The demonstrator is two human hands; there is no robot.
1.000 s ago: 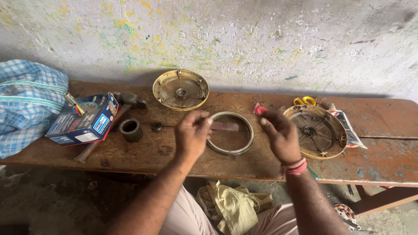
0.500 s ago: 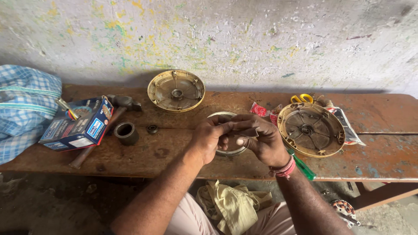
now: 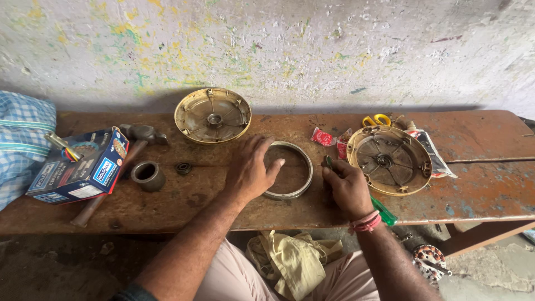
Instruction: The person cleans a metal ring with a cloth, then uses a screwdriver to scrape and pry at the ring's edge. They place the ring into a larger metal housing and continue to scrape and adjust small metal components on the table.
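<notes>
Item, centre of bench: metal ring (image 3: 290, 170), thin and grey, lying flat on the rusty wooden bench (image 3: 479, 139). The left hand (image 3: 252, 170) is resting palm down on its left rim, fingers loosely spread and lying across the ring, gripping nothing.

Item, just right of the ring: right hand (image 3: 346, 187), fingers curling closed around a green-handled screwdriver (image 3: 382, 210); the handle is sticking out toward the near right past a pink wristband (image 3: 365, 222), and the tip is showing as a dark point above the knuckles. Whether the tip is touching the ring cannot be told.

Item, right: round brass-coloured fan cover (image 3: 390, 159), open side up, spokes and hub showing, sitting just beside the right hand. Beyond it, yellow-handled scissors (image 3: 377, 120) and small red packets (image 3: 323, 136) are lying near the far edge.

Item, far centre: second round cover (image 3: 213, 115), leaning close to the paint-flecked wall (image 3: 290, 50).

Item, left: short metal sleeve (image 3: 147, 175) standing upright, a small bearing (image 3: 184, 167) beside it, a hammer (image 3: 120, 167) lying diagonally, and a blue cardboard box (image 3: 78, 167) holding tools. A blue checked bag (image 3: 22, 142) is sitting at the far left end.

Item, below bench: yellowish cloth (image 3: 292, 262) lying bunched by the person's knees.
</notes>
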